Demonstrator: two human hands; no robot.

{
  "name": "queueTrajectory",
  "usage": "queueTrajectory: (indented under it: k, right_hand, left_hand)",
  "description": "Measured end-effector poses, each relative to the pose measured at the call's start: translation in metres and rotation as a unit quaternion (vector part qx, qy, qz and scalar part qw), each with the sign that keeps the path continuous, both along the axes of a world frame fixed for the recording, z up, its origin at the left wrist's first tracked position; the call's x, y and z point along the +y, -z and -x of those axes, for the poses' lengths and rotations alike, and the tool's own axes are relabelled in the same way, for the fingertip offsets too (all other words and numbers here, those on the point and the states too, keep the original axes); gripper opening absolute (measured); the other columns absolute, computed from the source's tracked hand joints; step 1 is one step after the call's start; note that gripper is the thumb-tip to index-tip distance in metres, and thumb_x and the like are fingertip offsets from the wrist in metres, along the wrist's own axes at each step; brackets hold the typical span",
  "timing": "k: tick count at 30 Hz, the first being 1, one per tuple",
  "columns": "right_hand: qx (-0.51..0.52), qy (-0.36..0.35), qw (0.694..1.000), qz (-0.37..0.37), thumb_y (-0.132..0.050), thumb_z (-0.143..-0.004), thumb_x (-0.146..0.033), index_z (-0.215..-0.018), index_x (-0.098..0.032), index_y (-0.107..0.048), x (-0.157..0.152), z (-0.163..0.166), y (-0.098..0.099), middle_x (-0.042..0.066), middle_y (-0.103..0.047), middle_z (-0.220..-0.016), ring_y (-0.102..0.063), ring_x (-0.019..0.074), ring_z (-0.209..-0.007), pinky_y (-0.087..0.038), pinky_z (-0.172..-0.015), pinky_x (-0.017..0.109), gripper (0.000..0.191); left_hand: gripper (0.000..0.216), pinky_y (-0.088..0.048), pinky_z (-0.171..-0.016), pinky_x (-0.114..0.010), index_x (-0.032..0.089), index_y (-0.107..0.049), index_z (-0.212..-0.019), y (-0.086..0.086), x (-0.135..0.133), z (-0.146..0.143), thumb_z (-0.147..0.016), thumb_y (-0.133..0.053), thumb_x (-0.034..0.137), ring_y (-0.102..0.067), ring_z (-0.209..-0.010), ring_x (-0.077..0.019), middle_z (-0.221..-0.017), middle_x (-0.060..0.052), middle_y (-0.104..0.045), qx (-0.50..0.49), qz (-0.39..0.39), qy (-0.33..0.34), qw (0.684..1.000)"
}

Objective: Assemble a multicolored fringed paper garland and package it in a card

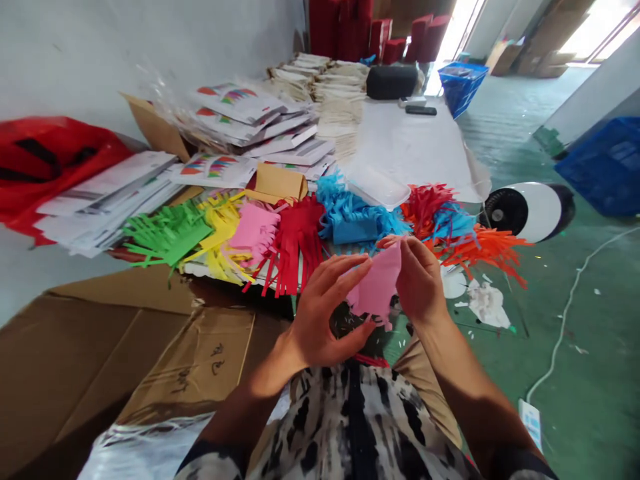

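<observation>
A pink fringed paper sheet (375, 287) hangs between my hands, its short cut strips at the lower edge. My right hand (423, 280) pinches its upper right corner between thumb and fingers. Around the sheet's left side, my left hand (330, 310) has its fingers stretched out and its thumb apart; whether they touch the paper is unclear. Beyond my hands lie bundles of fringed paper: green (175, 233), yellow (220, 230), pink (255, 227), red (300, 240), blue (355, 227) and orange (487, 250).
Printed white packets (240, 107) are piled at the back left beside a red bag (60, 167). An open cardboard box (110, 340) stands at my left. A fan (525, 210), blue baskets (463, 87) and a white cable (565, 320) are on the right.
</observation>
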State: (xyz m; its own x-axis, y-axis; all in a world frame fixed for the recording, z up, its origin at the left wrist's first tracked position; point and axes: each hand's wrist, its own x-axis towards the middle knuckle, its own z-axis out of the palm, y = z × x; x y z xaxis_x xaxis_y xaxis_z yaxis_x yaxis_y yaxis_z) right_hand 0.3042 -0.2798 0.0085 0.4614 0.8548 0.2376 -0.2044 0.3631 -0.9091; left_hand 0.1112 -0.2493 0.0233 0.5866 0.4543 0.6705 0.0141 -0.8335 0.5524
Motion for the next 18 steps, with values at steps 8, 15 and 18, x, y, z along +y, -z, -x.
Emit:
queueTrajectory:
  k: [8,15,18]
  right_hand:
    - [-0.09,0.006,0.993,0.071,-0.069,-0.099,-0.051,-0.127,-0.033,-0.073,-0.022,-0.007,0.009,0.004,-0.073,-0.129,-0.068,0.0219,-0.112,-0.057,-0.091,0.036,0.034]
    - [-0.082,-0.003,0.994,0.07,-0.068,-0.099,-0.053,-0.112,-0.026,-0.067,-0.038,-0.005,0.014,0.002,-0.069,-0.1,-0.065,0.0169,-0.091,-0.055,-0.082,0.03,0.03]
    - [-0.049,-0.048,0.995,0.078,-0.074,-0.095,-0.051,-0.097,-0.024,-0.065,-0.038,-0.001,0.017,-0.001,-0.065,-0.087,-0.061,0.0146,-0.079,-0.052,-0.074,0.027,0.028]
  left_hand:
    - [0.033,-0.057,-0.106,-0.038,0.023,-0.075,-0.125,0.018,0.001,-0.017,-0.097,-0.059,0.014,-0.074,-0.112,-0.0205,-0.118,-0.007,-0.081,-0.054,-0.085,-0.169,0.98]
    - [0.031,-0.061,-0.097,-0.042,0.023,-0.076,-0.122,0.021,0.004,-0.018,-0.101,-0.054,0.02,-0.075,-0.106,-0.0237,-0.111,-0.008,-0.082,-0.074,-0.161,-0.188,0.966]
    - [0.031,-0.06,-0.1,-0.044,0.02,-0.075,-0.126,0.026,0.004,-0.019,-0.1,-0.058,0.027,-0.074,-0.109,-0.0263,-0.112,-0.011,-0.082,-0.069,-0.184,-0.182,0.964]
